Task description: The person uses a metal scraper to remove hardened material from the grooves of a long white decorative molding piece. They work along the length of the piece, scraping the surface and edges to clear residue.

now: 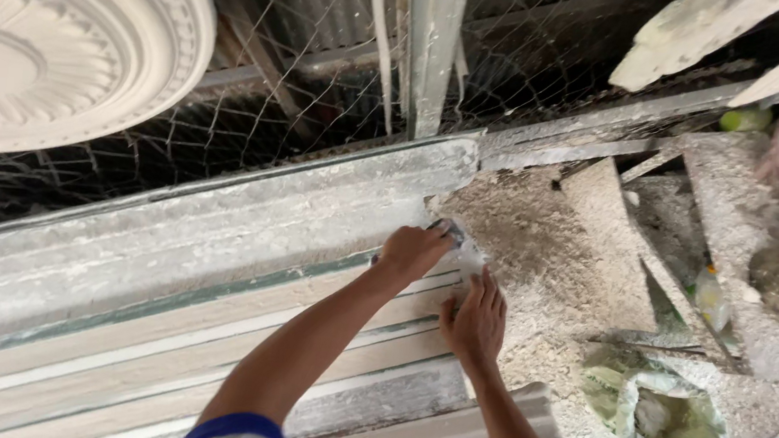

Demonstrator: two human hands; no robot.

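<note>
1. Long white plaster moulding point(208, 325), ribbed along its length, lying on a dusty workbench point(170, 226) and running from lower left up towards the middle; worked end just under both hands.
2. Small metal tool point(446, 226), grey, only its tip showing past the knuckles, touching the end of the moulding; kind of tool too hidden to tell.
3. Left hand point(413, 250) clenched round that tool, forearm reaching up from the lower left with a blue-edged white sleeve point(235, 435) at the bottom edge.
4. Right hand point(475, 321) released and flat, fingers spread, palm pressed on the moulding's end just beside the left hand; grasping nothing.
5. Heap of pale plaster crumbs and dust point(557, 254) spread right of the hands, touching the moulding's end.
6. Crumpled greenish bag point(666, 417) lying open in the dust at lower right, well apart from the hands.
7. Round white ceiling rose point(55, 34) with petal relief, top left, above the bench.
8. Wire mesh point(309, 68) behind the bench, with an upright grey post point(433, 42) in front of it.
</note>
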